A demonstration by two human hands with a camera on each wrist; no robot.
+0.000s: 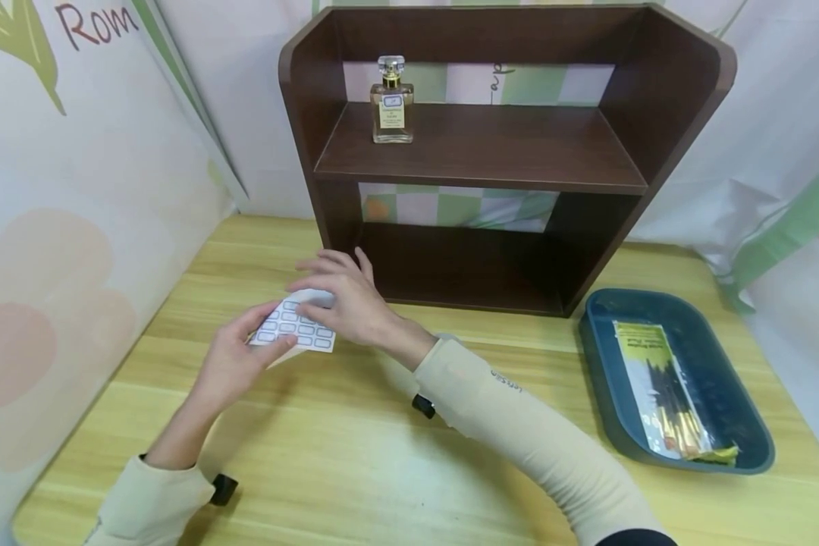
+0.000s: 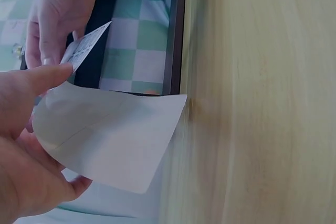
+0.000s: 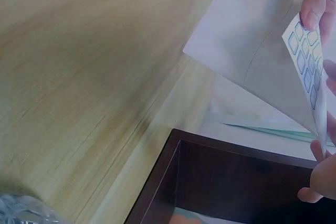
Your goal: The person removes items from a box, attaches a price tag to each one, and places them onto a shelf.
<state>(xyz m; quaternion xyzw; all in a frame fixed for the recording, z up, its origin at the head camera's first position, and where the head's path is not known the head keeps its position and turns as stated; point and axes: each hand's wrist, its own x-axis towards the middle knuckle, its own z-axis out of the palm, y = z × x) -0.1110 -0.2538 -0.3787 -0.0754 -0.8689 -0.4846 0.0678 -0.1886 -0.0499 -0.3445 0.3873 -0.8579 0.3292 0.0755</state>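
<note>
My left hand (image 1: 235, 356) grips a white sheet of blue-bordered sticker labels (image 1: 305, 331), thumb on the printed face and fingers behind. In the left wrist view the sheet's plain backing (image 2: 113, 135) curves, with one part bent upward. Over the sheet's top edge, my right hand (image 1: 355, 299) pinches between thumb and index finger, the other fingers spread. Whether a single label is lifted there is hidden. The right wrist view shows several rows of labels (image 3: 304, 59) beside the left thumb. A glass perfume bottle (image 1: 392, 102) bearing a small blue-bordered label stands on the upper shelf.
A dark brown two-tier shelf (image 1: 478, 184) stands at the back of the wooden table (image 1: 355, 447), just beyond my hands. To the right is a teal bin (image 1: 600, 379) with a pack of paintbrushes (image 1: 662, 390) inside. Patterned cloth (image 1: 95, 227) hangs at the left.
</note>
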